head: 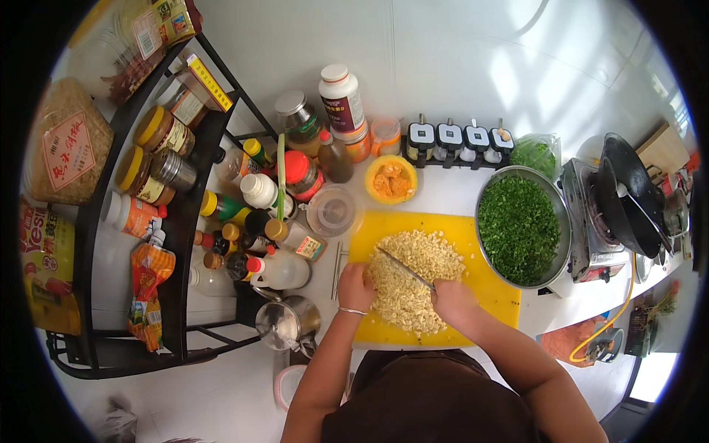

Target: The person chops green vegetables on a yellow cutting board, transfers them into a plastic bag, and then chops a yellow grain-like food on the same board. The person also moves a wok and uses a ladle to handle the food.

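A knife [407,268] stands edge-down in a wide heap of chopped pale food pieces [418,304] on a yellow cutting board [501,310]. My right hand [454,302] is closed around its handle at the lower right end. At the heap's left edge is my left hand [355,287], fingers curled, near the blade's far end; whether it grips anything is hidden. Right of the board, a round metal bowl [483,252] holds finely chopped green leaves [518,230]. Behind the board sits a cut-open pumpkin half [391,179] with orange flesh.
Bottles and jars crowd the left, beside a black metal shelf [180,277]. A metal kettle [288,321] stands at the near left. Spice boxes [460,141] line the wall. A black wok [631,194] rests on a gas stove [581,221] at the right.
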A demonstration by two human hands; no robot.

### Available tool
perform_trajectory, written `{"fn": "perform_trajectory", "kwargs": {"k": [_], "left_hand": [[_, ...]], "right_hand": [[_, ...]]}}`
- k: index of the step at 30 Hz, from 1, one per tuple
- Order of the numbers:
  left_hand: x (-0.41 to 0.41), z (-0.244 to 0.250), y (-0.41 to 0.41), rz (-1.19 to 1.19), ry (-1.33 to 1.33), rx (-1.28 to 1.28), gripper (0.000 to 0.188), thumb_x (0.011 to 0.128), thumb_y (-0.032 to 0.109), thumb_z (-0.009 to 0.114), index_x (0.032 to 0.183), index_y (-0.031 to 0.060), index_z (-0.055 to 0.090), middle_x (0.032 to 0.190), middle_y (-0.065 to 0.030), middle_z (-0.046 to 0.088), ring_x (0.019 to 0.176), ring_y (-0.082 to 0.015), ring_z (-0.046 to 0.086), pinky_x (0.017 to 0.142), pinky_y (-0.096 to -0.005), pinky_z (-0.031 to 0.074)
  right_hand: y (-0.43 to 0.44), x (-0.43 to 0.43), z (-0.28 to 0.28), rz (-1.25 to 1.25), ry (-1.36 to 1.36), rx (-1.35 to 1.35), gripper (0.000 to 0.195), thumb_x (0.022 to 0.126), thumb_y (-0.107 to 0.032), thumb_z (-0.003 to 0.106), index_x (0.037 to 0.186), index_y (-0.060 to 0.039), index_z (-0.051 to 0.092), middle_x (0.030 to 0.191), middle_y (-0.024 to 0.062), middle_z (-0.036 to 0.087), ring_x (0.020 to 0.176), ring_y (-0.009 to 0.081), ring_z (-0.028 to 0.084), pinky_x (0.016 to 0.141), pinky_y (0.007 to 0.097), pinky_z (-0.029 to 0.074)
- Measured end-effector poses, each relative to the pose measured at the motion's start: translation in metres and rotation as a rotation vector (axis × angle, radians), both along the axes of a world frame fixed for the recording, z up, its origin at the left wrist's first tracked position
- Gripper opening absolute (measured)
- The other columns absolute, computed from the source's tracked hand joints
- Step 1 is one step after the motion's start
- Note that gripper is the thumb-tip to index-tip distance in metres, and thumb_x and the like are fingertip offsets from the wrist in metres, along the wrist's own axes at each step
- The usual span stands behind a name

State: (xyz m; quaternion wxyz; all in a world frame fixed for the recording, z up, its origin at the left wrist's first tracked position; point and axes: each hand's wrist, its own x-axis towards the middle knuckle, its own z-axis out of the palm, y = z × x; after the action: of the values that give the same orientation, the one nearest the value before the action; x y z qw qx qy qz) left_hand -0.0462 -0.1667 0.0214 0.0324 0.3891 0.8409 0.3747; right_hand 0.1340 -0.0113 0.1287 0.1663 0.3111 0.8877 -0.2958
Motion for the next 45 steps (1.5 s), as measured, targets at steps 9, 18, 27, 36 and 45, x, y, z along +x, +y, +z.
{"fn": "perform_trajectory", "kwargs": {"k": [9, 18, 27, 36, 45], "left_hand": [[0.009, 0.009, -0.008, 0.031, -0.056, -0.144, 0.024, 0.074, -0.001, 0.064, 0.098, 0.0022, 0.064, 0.092, -0.0159, 0.061, 0.085, -0.0341, 0.061, 0.077, -0.0410, 0.050], [0.020, 0.007, -0.013, -0.050, -0.160, -0.076, 0.024, 0.072, -0.001, 0.062, 0.096, 0.0014, 0.066, 0.093, -0.0158, 0.062, 0.088, -0.0346, 0.060, 0.079, -0.0414, 0.050], [0.032, 0.005, -0.030, 0.039, -0.135, -0.170, 0.027, 0.071, 0.002, 0.064, 0.098, 0.0010, 0.067, 0.097, -0.0174, 0.062, 0.091, -0.0350, 0.060, 0.081, -0.0408, 0.050], [0.040, 0.005, -0.039, 0.067, -0.064, -0.121, 0.032, 0.074, 0.006, 0.066, 0.105, 0.0017, 0.065, 0.104, -0.0179, 0.061, 0.099, -0.0358, 0.057, 0.088, -0.0419, 0.047], [0.046, 0.011, -0.038, 0.051, -0.124, -0.179, 0.035, 0.076, 0.013, 0.068, 0.109, 0.0013, 0.063, 0.108, -0.0204, 0.061, 0.103, -0.0379, 0.056, 0.091, -0.0444, 0.046]], "right_hand": [[-0.014, -0.001, 0.014, -0.016, -0.049, -0.027, 0.020, 0.091, -0.015, 0.045, 0.099, -0.0004, 0.057, 0.086, 0.0231, 0.067, 0.081, 0.0418, 0.066, 0.073, 0.0519, 0.052], [-0.022, 0.008, 0.005, 0.026, -0.003, -0.047, 0.018, 0.090, -0.014, 0.046, 0.097, 0.0002, 0.055, 0.085, 0.0238, 0.067, 0.078, 0.0410, 0.066, 0.071, 0.0523, 0.051], [-0.032, 0.013, -0.012, 0.072, -0.076, -0.055, 0.019, 0.090, -0.012, 0.044, 0.099, 0.0007, 0.056, 0.087, 0.0240, 0.067, 0.080, 0.0410, 0.067, 0.072, 0.0519, 0.051], [-0.010, 0.031, -0.018, -0.006, 0.006, 0.006, 0.018, 0.091, -0.014, 0.044, 0.098, -0.0016, 0.056, 0.082, 0.0227, 0.066, 0.078, 0.0418, 0.066, 0.070, 0.0530, 0.051], [0.006, 0.049, -0.041, -0.066, -0.008, 0.094, 0.019, 0.093, -0.018, 0.046, 0.097, -0.0024, 0.057, 0.081, 0.0222, 0.067, 0.075, 0.0425, 0.065, 0.071, 0.0533, 0.051]]}}
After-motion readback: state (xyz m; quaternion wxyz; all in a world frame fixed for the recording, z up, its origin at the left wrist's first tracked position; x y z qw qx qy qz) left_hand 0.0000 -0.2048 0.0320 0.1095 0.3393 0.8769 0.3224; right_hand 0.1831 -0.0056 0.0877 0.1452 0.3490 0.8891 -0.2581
